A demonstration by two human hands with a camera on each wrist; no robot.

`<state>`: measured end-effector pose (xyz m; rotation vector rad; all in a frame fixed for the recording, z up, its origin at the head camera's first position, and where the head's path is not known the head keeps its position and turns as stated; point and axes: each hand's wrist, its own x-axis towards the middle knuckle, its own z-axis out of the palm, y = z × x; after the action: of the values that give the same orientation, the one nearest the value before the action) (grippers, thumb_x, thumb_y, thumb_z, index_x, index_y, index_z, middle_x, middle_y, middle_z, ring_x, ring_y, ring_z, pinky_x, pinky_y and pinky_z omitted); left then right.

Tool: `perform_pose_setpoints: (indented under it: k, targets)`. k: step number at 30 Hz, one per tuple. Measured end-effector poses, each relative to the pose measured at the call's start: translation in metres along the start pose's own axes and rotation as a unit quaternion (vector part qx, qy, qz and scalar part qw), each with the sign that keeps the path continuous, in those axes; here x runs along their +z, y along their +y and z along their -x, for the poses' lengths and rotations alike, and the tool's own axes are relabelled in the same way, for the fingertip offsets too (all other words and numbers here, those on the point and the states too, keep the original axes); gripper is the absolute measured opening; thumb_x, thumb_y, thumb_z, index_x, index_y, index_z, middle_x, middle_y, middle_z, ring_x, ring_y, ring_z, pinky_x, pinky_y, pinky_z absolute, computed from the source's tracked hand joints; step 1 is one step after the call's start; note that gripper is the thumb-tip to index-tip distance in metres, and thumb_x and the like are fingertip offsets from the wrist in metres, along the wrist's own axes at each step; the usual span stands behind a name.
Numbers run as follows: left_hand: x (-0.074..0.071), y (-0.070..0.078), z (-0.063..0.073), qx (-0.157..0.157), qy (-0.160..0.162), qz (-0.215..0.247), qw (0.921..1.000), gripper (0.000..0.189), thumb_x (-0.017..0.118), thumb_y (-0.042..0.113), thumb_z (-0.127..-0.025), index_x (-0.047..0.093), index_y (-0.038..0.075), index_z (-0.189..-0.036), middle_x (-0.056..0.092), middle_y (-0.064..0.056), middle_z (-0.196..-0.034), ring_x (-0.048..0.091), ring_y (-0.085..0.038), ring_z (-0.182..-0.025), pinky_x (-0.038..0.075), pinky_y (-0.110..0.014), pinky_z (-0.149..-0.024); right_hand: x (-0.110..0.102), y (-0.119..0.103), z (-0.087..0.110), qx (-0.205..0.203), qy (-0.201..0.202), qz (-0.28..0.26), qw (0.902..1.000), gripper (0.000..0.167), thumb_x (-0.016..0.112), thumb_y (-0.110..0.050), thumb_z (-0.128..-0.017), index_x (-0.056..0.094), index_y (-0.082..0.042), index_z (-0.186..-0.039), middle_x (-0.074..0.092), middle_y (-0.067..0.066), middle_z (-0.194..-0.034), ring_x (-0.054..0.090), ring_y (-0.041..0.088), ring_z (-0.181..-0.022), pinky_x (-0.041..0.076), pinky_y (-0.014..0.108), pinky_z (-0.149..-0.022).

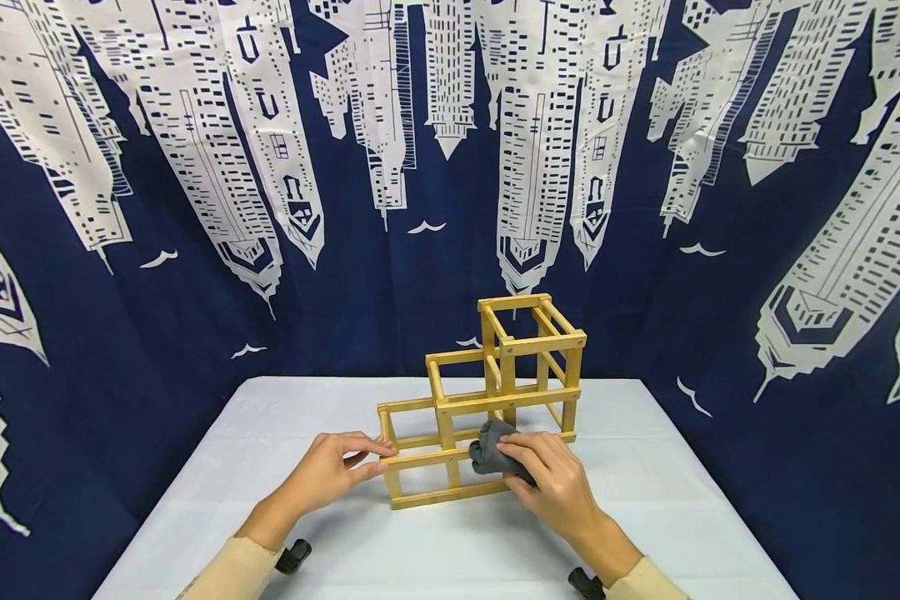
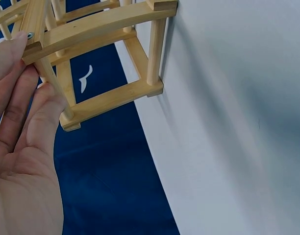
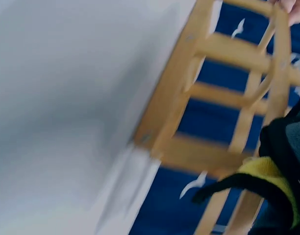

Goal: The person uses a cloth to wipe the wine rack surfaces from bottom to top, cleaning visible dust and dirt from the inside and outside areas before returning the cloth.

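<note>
A stepped, light-wood rack (image 1: pixel 461 407) stands on the table, its tall end to the right. My left hand (image 1: pixel 341 467) holds its low left end, fingers and thumb about the upper corner; the left wrist view shows the fingers against a dowel (image 2: pixel 54 85) there. A folded dark grey cloth (image 1: pixel 491 446) is in my right hand (image 1: pixel 558 483), held against the front of the rack near the middle rail. Seen from the right wrist, the cloth (image 3: pixel 272 191) also has a yellow part. Most of the right hand is out of that view.
The table (image 1: pixel 330 575) has a white cover. Behind and beside it hangs a dark blue curtain (image 1: pixel 390 283) printed with white buildings and birds. Black wrist straps or mounts (image 1: pixel 294 557) sit by both forearms.
</note>
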<state>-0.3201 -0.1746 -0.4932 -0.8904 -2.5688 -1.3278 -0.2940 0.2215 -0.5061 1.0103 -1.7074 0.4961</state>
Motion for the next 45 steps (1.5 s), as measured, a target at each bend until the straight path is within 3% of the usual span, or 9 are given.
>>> perform_pose_setpoints:
  k: [4, 8, 16, 20, 24, 27, 34, 42, 45]
  targets:
    - [-0.001, 0.001, -0.001, -0.001, -0.001, -0.008, 1.0000, 0.020, 0.092, 0.015, -0.103, 0.093, 0.019, -0.122, 0.087, -0.013, -0.135, 0.081, -0.033, -0.135, 0.068, -0.040, -0.110, 0.019, -0.013, -0.025, -0.038, -0.014, 0.000, 0.9992, 0.057, 0.100, -0.004, -0.075, 0.086, -0.004, -0.130, 0.086, 0.012, -0.124, 0.081, 0.029, -0.104, 0.067, 0.044, -0.091]
    - [-0.003, 0.002, -0.001, 0.008, -0.002, -0.018, 0.9998, 0.018, 0.092, 0.016, -0.103, 0.093, 0.018, -0.121, 0.088, -0.012, -0.132, 0.083, -0.033, -0.132, 0.069, -0.042, -0.108, 0.033, -0.019, -0.042, -0.064, -0.039, 0.019, 0.9970, 0.065, 0.105, -0.006, -0.073, 0.085, -0.006, -0.135, 0.087, 0.009, -0.127, 0.080, 0.026, -0.106, 0.069, 0.041, -0.092]
    - [-0.007, 0.003, -0.007, 0.025, -0.006, -0.044, 0.9987, 0.018, 0.092, 0.018, -0.103, 0.093, 0.020, -0.120, 0.089, -0.004, -0.128, 0.084, -0.030, -0.128, 0.071, -0.039, -0.104, 0.044, -0.023, -0.048, 0.010, -0.106, 0.019, 0.9941, 0.064, 0.113, -0.002, -0.067, 0.086, -0.010, -0.124, 0.085, 0.004, -0.117, 0.079, 0.022, -0.104, 0.074, 0.047, -0.091]
    - [-0.010, 0.003, -0.010, 0.018, -0.004, -0.043, 0.9989, 0.018, 0.093, 0.017, -0.102, 0.093, 0.018, -0.120, 0.090, -0.003, -0.127, 0.085, -0.027, -0.127, 0.071, -0.037, -0.104, 0.043, -0.023, -0.040, 0.049, -0.147, 0.005, 0.9880, 0.058, 0.113, -0.004, -0.067, 0.086, -0.012, -0.117, 0.084, 0.003, -0.113, 0.078, 0.019, -0.102, 0.073, 0.040, -0.088]
    - [-0.010, 0.002, -0.010, 0.012, -0.006, -0.041, 0.9991, 0.018, 0.093, 0.018, -0.102, 0.093, 0.018, -0.120, 0.090, -0.002, -0.126, 0.084, -0.026, -0.127, 0.071, -0.038, -0.104, 0.043, -0.023, -0.033, 0.051, -0.165, 0.003, 0.9850, 0.058, 0.115, -0.006, -0.067, 0.086, -0.013, -0.117, 0.084, 0.001, -0.113, 0.078, 0.018, -0.102, 0.071, 0.035, -0.086]
    - [-0.009, 0.001, -0.008, 0.007, -0.012, -0.035, 0.9993, 0.018, 0.093, 0.019, -0.102, 0.093, 0.018, -0.120, 0.090, -0.002, -0.127, 0.084, -0.026, -0.129, 0.070, -0.038, -0.105, 0.045, -0.023, -0.032, 0.033, -0.150, 0.006, 0.9881, 0.060, 0.115, -0.006, -0.067, 0.086, -0.011, -0.119, 0.083, 0.002, -0.114, 0.077, 0.019, -0.102, 0.071, 0.035, -0.088]
    - [-0.007, -0.002, -0.005, 0.006, -0.011, -0.041, 0.9991, 0.018, 0.093, 0.019, -0.102, 0.093, 0.023, -0.120, 0.089, 0.000, -0.126, 0.084, -0.029, -0.128, 0.070, -0.037, -0.106, 0.049, -0.021, -0.049, 0.014, -0.054, -0.002, 0.9984, 0.063, 0.112, 0.001, -0.067, 0.084, -0.004, -0.123, 0.082, 0.010, -0.115, 0.077, 0.026, -0.100, 0.070, 0.041, -0.090]
    - [-0.003, 0.001, -0.003, 0.034, 0.001, -0.054, 0.9979, 0.017, 0.092, 0.013, -0.102, 0.092, 0.018, -0.119, 0.089, 0.000, -0.123, 0.084, -0.032, -0.125, 0.071, -0.048, -0.106, 0.034, -0.024, -0.043, 0.038, -0.037, -0.018, 0.9984, 0.062, 0.107, 0.005, -0.068, 0.083, -0.004, -0.125, 0.082, 0.011, -0.118, 0.077, 0.027, -0.100, 0.069, 0.043, -0.087]
    - [-0.001, 0.002, -0.003, 0.049, 0.008, -0.062, 0.9968, 0.017, 0.093, 0.012, -0.102, 0.092, 0.019, -0.118, 0.089, 0.002, -0.120, 0.084, -0.027, -0.122, 0.072, -0.047, -0.106, 0.024, -0.019, -0.035, 0.046, -0.017, -0.022, 0.9986, 0.057, 0.100, 0.005, -0.071, 0.084, -0.004, -0.125, 0.082, 0.011, -0.118, 0.076, 0.029, -0.099, 0.067, 0.041, -0.086]
